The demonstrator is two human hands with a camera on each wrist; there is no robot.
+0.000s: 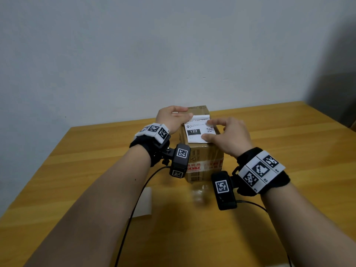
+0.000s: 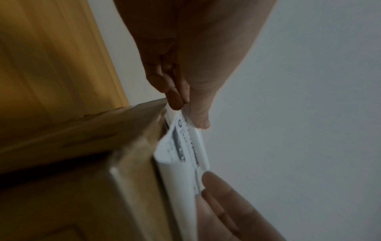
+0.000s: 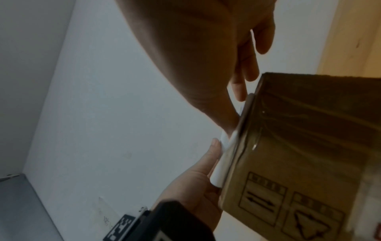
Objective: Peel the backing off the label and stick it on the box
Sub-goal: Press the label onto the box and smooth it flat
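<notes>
My right hand point(image 1: 230, 137) lay over the near right part of the label point(image 1: 198, 130), fingers spread and fairly straight, with the thumb point(image 1: 209, 138) pressing the label's near right corner and the forefinger reaching across its right edge. In the right wrist view the thumb tip touched the white edge of the label point(image 3: 221, 160) where it met the top of the box point(image 3: 299, 146). My left hand point(image 1: 172, 117) sat at the far left side of the box top, and there the fingers pinched the far end of the label; the left wrist view showed thumb and fingertips point(image 2: 175, 97) closed on the white sheet, which curled up off the cardboard in a loose fold point(image 2: 179, 146). So the label rested on top of the box point(image 1: 200, 151), printed side up, with a black block reading 122 and a small square code visible, its near half flat and its far edge lifted. The box was brown cardboard, standing on the wooden table point(image 1: 77, 170), sealed round its near face with a band of red-printed tape point(image 1: 204, 165). Near me on the table, to the left of the box and well apart from it, lay a pale sheet of paper point(image 1: 144, 203), partly hidden behind my left forearm. Both wrists carried black camera units with cables point(image 1: 131, 218) trailing back toward me. Behind the table stood a plain grey wall point(image 1: 173, 45).
</notes>
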